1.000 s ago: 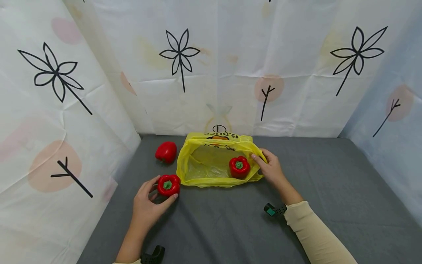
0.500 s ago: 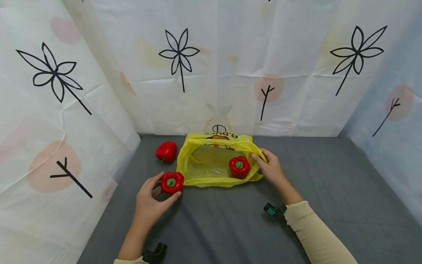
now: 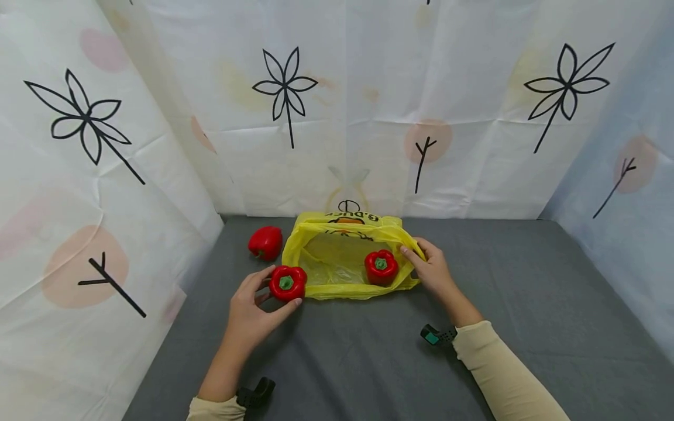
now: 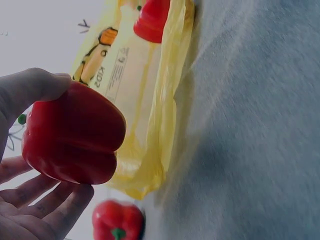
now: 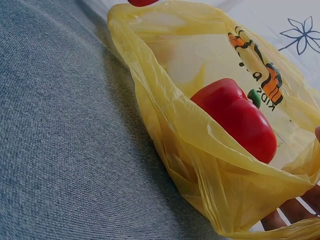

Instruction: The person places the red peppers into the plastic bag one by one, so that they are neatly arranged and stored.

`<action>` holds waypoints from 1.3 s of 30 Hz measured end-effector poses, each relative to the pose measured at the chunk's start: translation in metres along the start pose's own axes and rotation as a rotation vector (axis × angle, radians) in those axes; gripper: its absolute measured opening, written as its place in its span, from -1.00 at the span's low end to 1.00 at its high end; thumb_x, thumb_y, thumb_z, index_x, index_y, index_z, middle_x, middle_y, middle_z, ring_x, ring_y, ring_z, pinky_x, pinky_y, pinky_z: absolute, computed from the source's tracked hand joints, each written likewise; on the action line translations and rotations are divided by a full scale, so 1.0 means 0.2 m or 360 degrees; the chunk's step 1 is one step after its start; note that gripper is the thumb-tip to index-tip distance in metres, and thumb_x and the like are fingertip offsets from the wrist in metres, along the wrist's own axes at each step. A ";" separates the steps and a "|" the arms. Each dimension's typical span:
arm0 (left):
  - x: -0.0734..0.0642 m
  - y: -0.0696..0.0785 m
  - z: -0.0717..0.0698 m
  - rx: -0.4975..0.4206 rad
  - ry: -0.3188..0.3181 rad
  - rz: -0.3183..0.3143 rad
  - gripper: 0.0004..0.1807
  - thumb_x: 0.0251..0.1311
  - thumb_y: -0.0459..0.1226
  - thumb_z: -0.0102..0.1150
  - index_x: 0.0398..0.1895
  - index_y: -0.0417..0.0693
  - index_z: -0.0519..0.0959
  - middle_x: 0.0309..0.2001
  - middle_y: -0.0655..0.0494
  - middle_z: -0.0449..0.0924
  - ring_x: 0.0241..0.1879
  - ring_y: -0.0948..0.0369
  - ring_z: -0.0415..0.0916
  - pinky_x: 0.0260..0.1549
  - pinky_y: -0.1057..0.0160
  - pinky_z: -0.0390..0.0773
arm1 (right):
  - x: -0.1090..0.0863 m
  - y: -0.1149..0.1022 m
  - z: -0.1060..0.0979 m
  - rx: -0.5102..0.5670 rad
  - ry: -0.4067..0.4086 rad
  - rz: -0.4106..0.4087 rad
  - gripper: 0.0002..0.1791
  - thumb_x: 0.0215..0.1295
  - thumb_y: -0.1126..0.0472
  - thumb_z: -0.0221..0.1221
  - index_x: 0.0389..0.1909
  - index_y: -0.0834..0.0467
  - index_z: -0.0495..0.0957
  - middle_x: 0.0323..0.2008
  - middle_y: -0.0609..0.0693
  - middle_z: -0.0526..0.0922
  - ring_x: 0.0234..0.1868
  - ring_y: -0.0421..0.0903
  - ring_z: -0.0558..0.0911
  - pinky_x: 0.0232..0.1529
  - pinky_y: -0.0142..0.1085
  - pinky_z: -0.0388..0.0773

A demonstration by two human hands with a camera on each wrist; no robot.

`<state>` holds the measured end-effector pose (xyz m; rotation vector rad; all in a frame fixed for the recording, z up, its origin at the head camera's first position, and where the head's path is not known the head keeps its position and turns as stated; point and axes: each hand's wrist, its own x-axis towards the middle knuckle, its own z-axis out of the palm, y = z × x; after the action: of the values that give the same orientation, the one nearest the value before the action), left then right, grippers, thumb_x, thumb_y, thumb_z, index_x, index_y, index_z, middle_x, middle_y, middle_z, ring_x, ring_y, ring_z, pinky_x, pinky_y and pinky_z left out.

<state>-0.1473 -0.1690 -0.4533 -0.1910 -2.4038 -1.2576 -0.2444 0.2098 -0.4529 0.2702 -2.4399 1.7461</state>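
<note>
A yellow plastic bag [image 3: 337, 290] lies on the grey cloth with its mouth spread open. Inside it, toward the right, sits a red bell pepper [image 3: 381, 268], its green stem showing. My left hand [image 3: 255, 316] grips another red bell pepper [image 3: 288, 283] between thumb and fingers, at the bag's left front corner. The left wrist view has this held pepper [image 4: 75, 135] up close, in front of the bag's opening. With thumb and fingers my right hand [image 3: 434, 270] holds the bag's right rim. In the right wrist view the fingers [image 5: 295, 210] lie partly behind the plastic.
A third red bell pepper [image 3: 265, 243] lies on the grey cloth [image 3: 368, 362] just left of the bag. White fabric walls [image 3: 347, 117] printed with flowers stand behind and at both sides. Each wrist wears a black band, the right one [image 3: 438, 335] with a green patch.
My left hand has carried its bell pepper right and slightly away from me, up to the bag's left front corner. My right hand stays on the bag's rim.
</note>
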 end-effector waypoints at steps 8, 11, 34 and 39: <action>0.06 0.06 0.06 -0.0112 -0.0098 0.0110 -0.15 -0.04 -0.16 0.74 0.37 -0.04 0.56 0.19 0.06 0.63 0.14 0.07 0.65 -0.01 -0.05 0.79 | -0.04 -0.08 0.01 -0.0050 0.0009 0.0004 -0.64 0.61 0.20 0.17 0.22 0.36 0.58 -0.04 0.30 0.65 -0.13 0.09 0.63 -0.16 -0.30 0.67; 0.06 0.07 0.08 -0.0149 -0.0134 0.0112 -0.15 -0.06 -0.17 0.75 0.36 -0.05 0.56 0.19 0.05 0.63 0.11 0.07 0.66 -0.03 -0.09 0.79 | -0.05 -0.01 0.03 -0.0049 0.0019 0.0016 -0.66 0.60 0.20 0.18 0.21 0.35 0.60 -0.05 0.33 0.66 -0.13 0.15 0.63 -0.16 -0.27 0.69; 0.24 0.11 0.32 -0.0268 -0.0291 0.0015 -0.17 -0.03 -0.11 0.72 0.36 -0.03 0.57 0.16 0.08 0.65 0.11 0.12 0.63 0.03 -0.03 0.78 | -0.02 0.10 0.05 -0.0006 0.0110 -0.0015 -0.66 0.58 0.13 0.22 0.20 0.25 0.64 -0.05 0.22 0.68 -0.19 -0.16 0.63 -0.19 -0.42 0.65; 0.26 0.11 0.36 -0.0251 -0.0282 0.0027 -0.17 -0.02 -0.10 0.71 0.36 -0.03 0.58 0.16 0.12 0.65 0.14 0.16 0.62 0.02 0.04 0.79 | -0.02 0.09 0.05 0.0016 0.0106 -0.0005 -0.64 0.58 0.10 0.23 0.21 0.24 0.64 -0.03 0.23 0.68 -0.17 -0.13 0.63 -0.17 -0.40 0.66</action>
<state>-0.2081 -0.1017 -0.4500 -0.3831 -2.4421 -1.4797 -0.2445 0.2068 -0.4740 0.2135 -2.3837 1.7374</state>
